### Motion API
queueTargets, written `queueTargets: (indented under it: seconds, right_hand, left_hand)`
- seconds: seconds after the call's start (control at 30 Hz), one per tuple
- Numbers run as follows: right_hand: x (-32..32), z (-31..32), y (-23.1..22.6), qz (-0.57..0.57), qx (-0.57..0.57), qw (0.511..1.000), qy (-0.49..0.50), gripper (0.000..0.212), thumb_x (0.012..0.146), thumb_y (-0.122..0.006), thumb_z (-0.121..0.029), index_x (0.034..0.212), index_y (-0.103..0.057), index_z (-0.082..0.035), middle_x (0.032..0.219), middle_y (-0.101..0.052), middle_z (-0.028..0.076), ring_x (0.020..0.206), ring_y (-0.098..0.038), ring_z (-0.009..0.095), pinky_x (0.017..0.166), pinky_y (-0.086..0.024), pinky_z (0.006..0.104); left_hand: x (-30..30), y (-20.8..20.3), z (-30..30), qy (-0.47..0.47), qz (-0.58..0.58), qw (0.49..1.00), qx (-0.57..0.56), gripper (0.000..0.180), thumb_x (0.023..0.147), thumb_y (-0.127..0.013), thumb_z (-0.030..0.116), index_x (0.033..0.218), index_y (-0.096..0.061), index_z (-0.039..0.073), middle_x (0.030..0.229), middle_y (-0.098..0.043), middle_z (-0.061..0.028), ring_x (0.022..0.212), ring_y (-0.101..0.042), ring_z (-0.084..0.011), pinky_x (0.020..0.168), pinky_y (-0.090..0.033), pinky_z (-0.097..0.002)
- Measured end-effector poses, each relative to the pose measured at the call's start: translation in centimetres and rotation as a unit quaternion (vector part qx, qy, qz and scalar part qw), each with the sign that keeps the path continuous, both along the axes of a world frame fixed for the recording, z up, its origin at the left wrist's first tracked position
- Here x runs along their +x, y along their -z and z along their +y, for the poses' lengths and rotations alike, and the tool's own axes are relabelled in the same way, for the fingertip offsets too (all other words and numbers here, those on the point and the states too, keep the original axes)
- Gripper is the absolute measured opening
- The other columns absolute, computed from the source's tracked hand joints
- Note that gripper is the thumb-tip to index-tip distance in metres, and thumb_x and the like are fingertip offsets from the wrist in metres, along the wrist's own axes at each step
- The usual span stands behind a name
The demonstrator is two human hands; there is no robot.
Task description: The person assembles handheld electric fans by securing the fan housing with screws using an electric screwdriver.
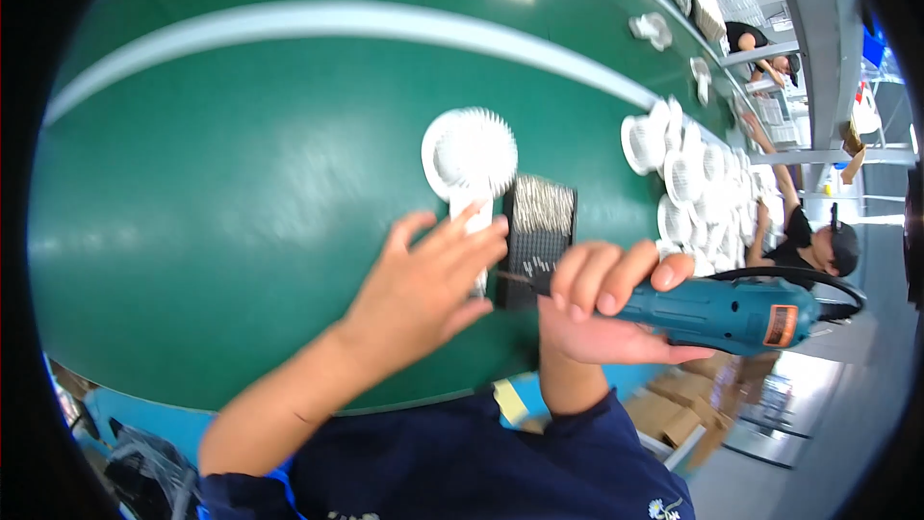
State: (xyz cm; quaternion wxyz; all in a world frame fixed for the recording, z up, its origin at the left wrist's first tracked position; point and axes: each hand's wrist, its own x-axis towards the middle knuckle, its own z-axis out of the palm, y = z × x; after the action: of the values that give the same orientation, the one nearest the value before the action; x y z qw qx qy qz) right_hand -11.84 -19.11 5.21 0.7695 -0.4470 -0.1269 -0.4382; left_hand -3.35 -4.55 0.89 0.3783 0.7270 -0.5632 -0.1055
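Note:
A white handheld fan (470, 154) lies on the green table, its round grille away from me and its handle toward me. My left hand (423, 274) rests over the handle, fingers across it and thumb on the near side, holding it. My right hand (606, 303) is wrapped around a teal electric screwdriver (717, 313), which lies level with its bit pointing left at the handle. Whether the bit touches the fan I cannot tell. Beside the fan, partly behind the right hand, is a black tray (575, 210) with many small silvery pieces that look like screws.
Many white fans (688, 178) are heaped on the table's right side. A white strip (337, 17) runs across the green table (241, 183). Two other people work at the right, one reaching toward the heap. Cardboard boxes (679, 404) stand below at the right.

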Motion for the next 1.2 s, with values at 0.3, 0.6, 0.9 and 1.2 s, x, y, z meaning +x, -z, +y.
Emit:
queueTargets:
  seconds: [0.3,0.6,0.9,1.2]
  right_hand:
    - [-2.2,-2.4,0.6,-0.008,0.111,0.985,0.13,0.08,0.085,-0.028,-0.085,0.098,-0.044,-0.007,0.061,-0.045,0.007,0.037,-0.042,0.016,0.033,-0.038,0.0301]
    - [-1.0,-1.7,1.9,0.041,0.132,0.985,0.101,0.086,0.078,-0.027,-0.091,0.099,-0.043,-0.009,0.061,-0.046,0.007,0.041,-0.044,0.017,0.036,-0.04,0.031]
    - [-0.7,-0.4,3.1,0.095,0.13,0.987,-0.014,0.088,0.078,-0.026,-0.092,0.099,-0.044,-0.008,0.062,-0.047,0.008,0.042,-0.044,0.017,0.04,-0.039,0.0325]
    - [-0.8,1.1,4.8,0.106,0.079,0.982,-0.134,0.087,0.077,-0.048,-0.086,0.109,-0.045,-0.005,0.074,-0.051,0.008,0.055,-0.048,0.014,0.051,-0.042,0.0285]
  left_hand:
    - [8.5,-1.3,-4.1,-0.001,-0.195,0.98,-0.034,0.062,0.078,-0.078,0.025,0.132,-0.053,0.008,0.147,-0.044,-0.0145,0.141,-0.037,-0.033,0.112,-0.032,-0.0465]
    - [10.3,0.7,-6.1,-0.095,-0.09,0.989,-0.071,0.046,0.083,-0.074,0.018,0.124,-0.058,0.005,0.134,-0.058,-0.014,0.133,-0.048,-0.0324,0.107,-0.039,-0.0427]
    - [10.1,1.9,-5.2,-0.104,-0.079,0.99,-0.059,0.024,0.084,-0.069,0.014,0.106,-0.065,0.004,0.121,-0.063,-0.0123,0.124,-0.053,-0.0334,0.103,-0.04,-0.0442]
    - [10.3,1.8,-5.5,-0.092,-0.086,0.99,-0.056,0.025,0.082,-0.07,0.014,0.104,-0.066,0.005,0.12,-0.061,-0.011,0.125,-0.051,-0.0336,0.104,-0.038,-0.0443]
